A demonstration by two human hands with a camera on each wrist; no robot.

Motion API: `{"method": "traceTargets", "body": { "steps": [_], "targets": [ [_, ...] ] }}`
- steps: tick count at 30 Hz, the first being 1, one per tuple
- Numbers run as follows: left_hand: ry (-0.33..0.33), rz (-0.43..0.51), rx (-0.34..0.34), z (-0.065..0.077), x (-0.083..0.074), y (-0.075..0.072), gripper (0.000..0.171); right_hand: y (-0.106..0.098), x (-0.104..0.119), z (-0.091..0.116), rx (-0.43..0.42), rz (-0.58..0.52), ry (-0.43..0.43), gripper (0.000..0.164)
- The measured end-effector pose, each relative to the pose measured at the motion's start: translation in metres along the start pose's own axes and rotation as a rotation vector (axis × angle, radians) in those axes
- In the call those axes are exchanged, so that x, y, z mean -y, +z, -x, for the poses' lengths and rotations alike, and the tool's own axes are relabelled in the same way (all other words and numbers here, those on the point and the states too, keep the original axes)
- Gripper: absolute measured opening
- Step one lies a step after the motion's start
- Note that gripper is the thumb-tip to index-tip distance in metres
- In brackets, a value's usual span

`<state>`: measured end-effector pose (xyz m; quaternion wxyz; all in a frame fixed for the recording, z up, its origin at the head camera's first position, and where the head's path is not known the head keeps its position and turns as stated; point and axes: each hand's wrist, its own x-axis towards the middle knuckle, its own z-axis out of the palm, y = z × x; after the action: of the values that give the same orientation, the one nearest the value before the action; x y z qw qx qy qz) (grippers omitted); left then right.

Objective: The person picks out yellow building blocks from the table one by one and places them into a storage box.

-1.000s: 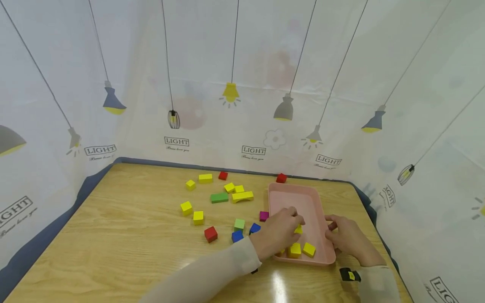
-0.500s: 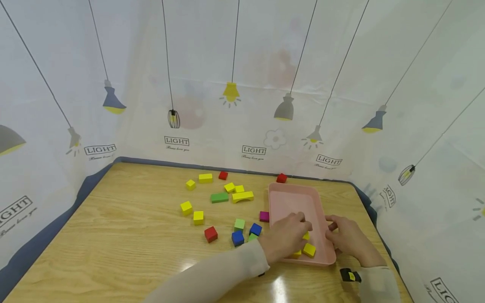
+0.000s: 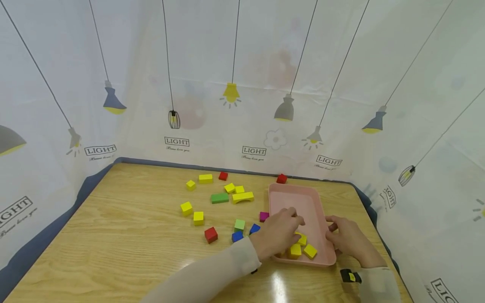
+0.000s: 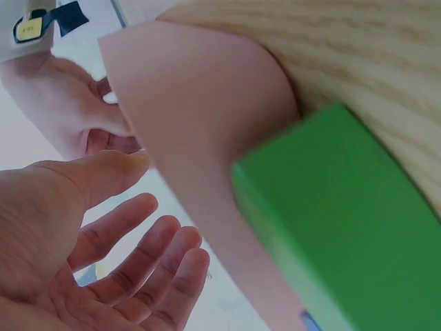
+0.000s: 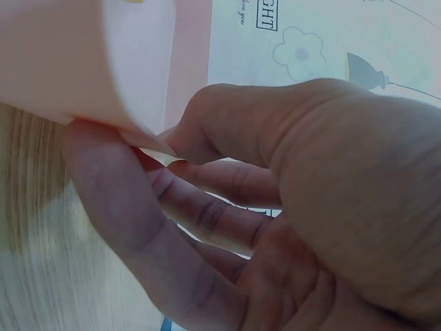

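Note:
In the head view, my left hand reaches over the left rim of the pink tray. Its fingers are loosely bent and hold nothing, as the left wrist view shows. Just below its fingertips lies a yellow block in the tray, with two more yellow blocks near the front end. On the tray's right side, my right hand pinches the rim between thumb and fingers. A green block looms large beside the tray wall in the left wrist view.
Left of the tray, a magenta block, blue blocks and a light green block stand close by. Several yellow blocks, a red block and a green block are scattered further left. Another red block sits behind the tray.
My left hand carried a yellow block rightward and toward the tray's front, let it go there, and drew back to the left. My right hand stays on the rim.

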<state>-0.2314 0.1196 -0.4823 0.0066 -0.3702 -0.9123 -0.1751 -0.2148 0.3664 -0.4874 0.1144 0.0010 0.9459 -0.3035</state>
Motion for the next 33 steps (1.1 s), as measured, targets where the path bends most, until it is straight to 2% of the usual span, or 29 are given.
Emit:
{"method": "traceTargets", "body": {
  "steps": [4, 9, 21, 33],
  "targets": [
    [-0.015, 0.030, -0.039, 0.007, 0.009, -0.008, 0.034, -0.001, 0.001, 0.001, -0.001, 0.022, -0.009, 0.055],
    [-0.021, 0.018, -0.103, 0.012, 0.023, -0.016, 0.034, -0.002, 0.004, 0.002, 0.008, 0.028, -0.018, 0.055],
    [-0.087, 0.030, -0.196, 0.028, 0.070, -0.027, 0.028, 0.001, 0.006, 0.002, 0.009, 0.030, -0.026, 0.055],
    [-0.215, -0.022, -0.157, 0.044, 0.112, -0.036, 0.032, 0.001, 0.005, 0.002, 0.006, 0.039, -0.008, 0.056]
  ]
}}
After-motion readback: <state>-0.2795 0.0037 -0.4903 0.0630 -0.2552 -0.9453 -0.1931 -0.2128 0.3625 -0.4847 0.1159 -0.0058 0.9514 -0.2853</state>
